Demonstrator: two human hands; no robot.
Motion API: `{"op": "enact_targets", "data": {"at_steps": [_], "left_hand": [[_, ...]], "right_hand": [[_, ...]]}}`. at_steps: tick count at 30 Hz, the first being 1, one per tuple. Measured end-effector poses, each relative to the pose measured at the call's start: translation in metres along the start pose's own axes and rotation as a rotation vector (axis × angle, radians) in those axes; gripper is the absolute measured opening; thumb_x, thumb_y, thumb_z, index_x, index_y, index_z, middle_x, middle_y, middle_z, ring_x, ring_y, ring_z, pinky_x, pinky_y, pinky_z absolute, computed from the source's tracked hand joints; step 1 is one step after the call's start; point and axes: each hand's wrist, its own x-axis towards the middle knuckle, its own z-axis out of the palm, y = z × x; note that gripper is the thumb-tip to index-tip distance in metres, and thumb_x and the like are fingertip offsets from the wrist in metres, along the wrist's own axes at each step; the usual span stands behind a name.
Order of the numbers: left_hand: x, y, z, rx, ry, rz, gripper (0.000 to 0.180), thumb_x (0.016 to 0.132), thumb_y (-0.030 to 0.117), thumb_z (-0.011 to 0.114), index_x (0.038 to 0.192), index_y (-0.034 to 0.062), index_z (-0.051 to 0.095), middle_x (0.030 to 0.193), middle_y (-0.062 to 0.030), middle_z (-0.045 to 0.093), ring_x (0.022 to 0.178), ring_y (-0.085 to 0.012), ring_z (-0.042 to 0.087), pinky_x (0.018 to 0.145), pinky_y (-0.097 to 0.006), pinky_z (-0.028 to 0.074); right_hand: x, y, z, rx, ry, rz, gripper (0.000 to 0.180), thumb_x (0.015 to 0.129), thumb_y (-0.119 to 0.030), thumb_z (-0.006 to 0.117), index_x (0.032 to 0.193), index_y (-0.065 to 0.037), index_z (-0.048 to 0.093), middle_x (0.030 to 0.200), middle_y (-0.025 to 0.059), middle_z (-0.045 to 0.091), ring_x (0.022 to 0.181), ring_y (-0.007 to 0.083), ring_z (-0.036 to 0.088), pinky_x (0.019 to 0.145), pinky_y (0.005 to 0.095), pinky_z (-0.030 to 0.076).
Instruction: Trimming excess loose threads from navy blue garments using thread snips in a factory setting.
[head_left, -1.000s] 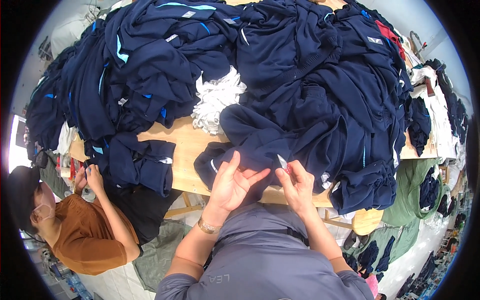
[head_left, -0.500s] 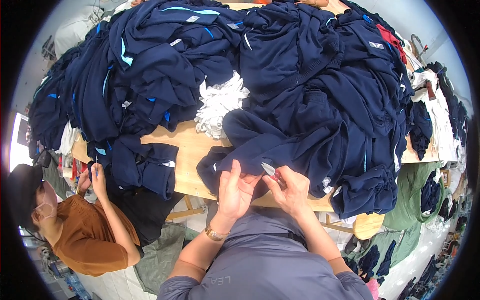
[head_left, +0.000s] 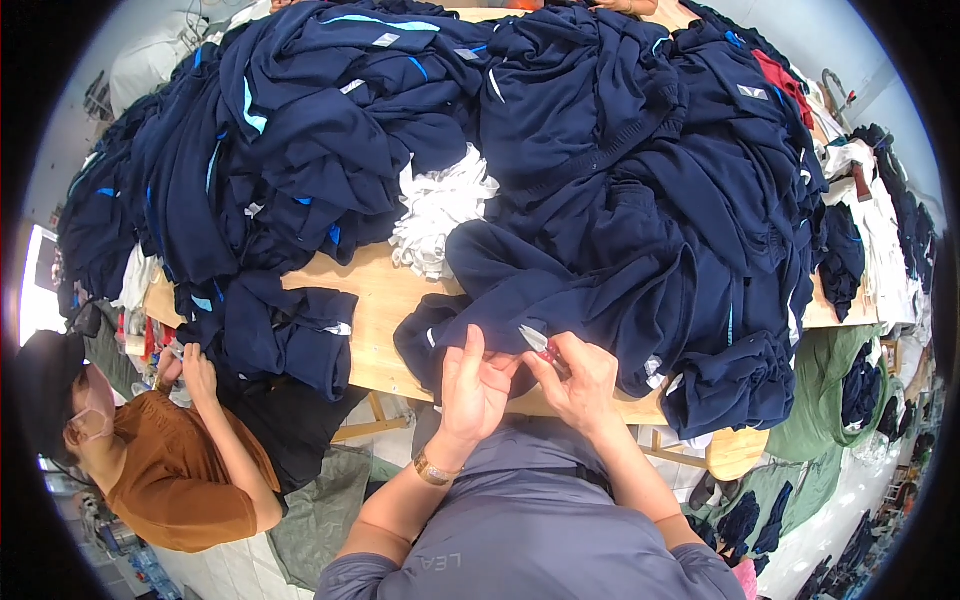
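My right hand point(head_left: 582, 388) grips a pair of small thread snips point(head_left: 534, 341) with silvery blades and a red handle. The blades point up and away from me, over dark cloth. Close beside it, my left hand point(head_left: 474, 392) has its thumb raised and its other fingers curled at the near edge of a navy garment point(head_left: 580, 290), seemingly pinching the cloth. The fingertips of both hands nearly meet there, and they hide the exact spot of the hold. This garment lies at the table's front edge, part of a large heap.
Navy clothes point(head_left: 300, 120) with light blue trims are piled across the wooden table point(head_left: 365, 335). A bundle of white strips point(head_left: 440, 215) lies mid-table. At left, a co-worker point(head_left: 185, 460) in a brown top handles cloth. A wooden stool point(head_left: 738, 453) stands at right, below the table edge.
The snips and both hands have shifted only slightly, the blade tip a little to the left. The co-worker's hands have come down a little.
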Motion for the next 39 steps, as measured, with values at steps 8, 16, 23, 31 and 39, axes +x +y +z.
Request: {"op": "enact_targets", "data": {"at_steps": [8,16,23,31,39], "left_hand": [[0.002,0.004,-0.004,-0.124,0.027,-0.08,0.036,0.098,0.028,0.033,0.107,-0.0003,0.053,0.106,-0.0128,0.061,0.103,-0.0234,0.058,0.091,-0.039,0.046],[0.003,0.001,-0.009,-0.161,-0.001,-0.14,0.042,0.099,0.029,0.028,0.109,-0.0031,0.052,0.108,-0.0146,0.06,0.106,-0.0263,0.056,0.092,-0.04,0.045],[0.003,-0.003,-0.014,-0.214,-0.062,-0.149,0.041,0.099,0.03,0.029,0.11,-0.0023,0.051,0.108,-0.0133,0.061,0.105,-0.0253,0.057,0.093,-0.038,0.044],[0.002,-0.004,-0.013,-0.28,-0.049,-0.207,0.038,0.099,0.03,0.03,0.104,0.0009,0.054,0.102,-0.0102,0.063,0.103,-0.0218,0.057,0.093,-0.038,0.043],[0.001,-0.003,-0.008,-0.275,-0.067,-0.204,0.037,0.099,0.03,0.031,0.104,0.0027,0.055,0.101,-0.0086,0.063,0.1,-0.02,0.058,0.091,-0.037,0.042]], "right_hand": [[-0.002,0.003,0.001,0.005,0.007,-0.003,0.026,0.074,-0.022,0.071,0.069,-0.005,0.052,0.056,0.0068,0.049,0.045,0.0231,0.048,0.044,0.0319,0.036],[-0.002,0.005,0.001,-0.068,0.039,-0.11,0.025,0.068,-0.02,0.074,0.07,-0.005,0.054,0.058,0.0053,0.051,0.046,0.0209,0.048,0.045,0.0298,0.036],[-0.002,0.005,0.001,-0.076,0.056,-0.122,0.024,0.066,-0.017,0.075,0.072,-0.004,0.056,0.059,0.0058,0.052,0.045,0.0209,0.048,0.045,0.0298,0.036],[0.0,0.004,-0.001,-0.064,0.056,-0.116,0.024,0.065,-0.016,0.075,0.072,-0.004,0.056,0.059,0.0055,0.052,0.046,0.0207,0.047,0.045,0.0298,0.036],[0.0,0.005,-0.002,-0.072,0.045,-0.118,0.024,0.065,-0.016,0.075,0.073,-0.004,0.056,0.059,0.005,0.052,0.046,0.0206,0.047,0.046,0.0297,0.035]]}}
